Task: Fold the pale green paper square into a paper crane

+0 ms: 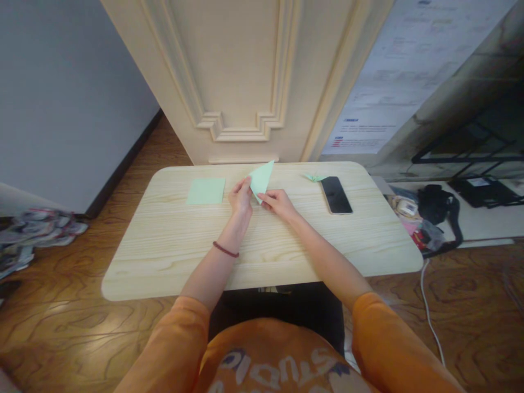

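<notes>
Folding green paper (262, 180) between left hand (240, 196) and right hand (278, 204)
Both hands' fingers (246, 183) clamped on it; square sheet (206, 191) lies unfolded, folded paper crane (314, 177) beside phone (335, 195).

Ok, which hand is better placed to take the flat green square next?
Left, probably. The left hand sits on that side of the folded green paper, closer to the flat green square. The right hand lies beyond the folded paper, farther away.
</notes>
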The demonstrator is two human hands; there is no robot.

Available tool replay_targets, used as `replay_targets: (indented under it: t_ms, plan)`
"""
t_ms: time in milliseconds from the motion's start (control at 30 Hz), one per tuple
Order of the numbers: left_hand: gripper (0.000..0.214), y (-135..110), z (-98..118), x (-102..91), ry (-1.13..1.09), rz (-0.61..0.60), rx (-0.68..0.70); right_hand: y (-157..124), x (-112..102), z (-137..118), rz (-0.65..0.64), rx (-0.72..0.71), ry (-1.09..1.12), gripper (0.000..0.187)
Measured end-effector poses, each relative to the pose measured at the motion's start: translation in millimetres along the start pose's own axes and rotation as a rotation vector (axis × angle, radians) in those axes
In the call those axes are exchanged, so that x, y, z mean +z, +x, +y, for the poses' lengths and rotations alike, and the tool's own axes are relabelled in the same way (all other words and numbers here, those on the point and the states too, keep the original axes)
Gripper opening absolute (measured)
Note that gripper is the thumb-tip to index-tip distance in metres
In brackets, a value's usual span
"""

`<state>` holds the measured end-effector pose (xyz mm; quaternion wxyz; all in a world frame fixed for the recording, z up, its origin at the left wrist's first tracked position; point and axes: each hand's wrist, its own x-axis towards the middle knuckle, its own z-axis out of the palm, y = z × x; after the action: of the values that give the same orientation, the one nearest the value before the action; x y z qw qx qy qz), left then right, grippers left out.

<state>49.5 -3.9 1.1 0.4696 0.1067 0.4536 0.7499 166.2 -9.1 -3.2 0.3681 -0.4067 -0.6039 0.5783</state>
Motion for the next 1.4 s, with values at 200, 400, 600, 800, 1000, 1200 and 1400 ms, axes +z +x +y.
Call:
replay_targets:
  t_ms: [200, 400, 600, 800, 1000, 1200, 1400]
  plan:
    - [0.024, 1.4, 1.7, -1.0, -0.019, -0.002, 0.03, 3.7, 3.5, 2.9, -0.036, -0.046, -0.029, 0.052]
    - [0.02, 1.6, 3.8, -3.0, -0.065, 0.008, 0.039, 3.6, 3.2, 6.0, -0.026, -0.082, -0.125, 0.056]
    - [0.025, 9.8, 5.9, -9.5, -0.065, -0.002, 0.082, 2.0, 3.2, 4.7, -0.052, -0.096, -0.042, 0.052]
    - [0.027, 6.0, 0.0, -5.2, -0.087, 0.026, 0.073, 1.5, 6.8, 2.3, -0.089, -0.131, 0.018, 0.049]
    - [0.017, 2.4, 4.1, -1.9, -0.161, 0.066, 0.041, 6.5, 7.0, 11.1, -0.047, -0.143, -0.042, 0.049]
    - [0.012, 1.9, 5.0, -2.5, -0.226, 0.063, -0.012, 8.2, 5.4, 14.2, -0.009, -0.159, -0.176, 0.048]
    - [0.011, 5.1, 2.1, -3.3, -0.184, 0.095, -0.001, 4.1, 3.6, 10.2, -0.031, -0.16, -0.184, 0.052]
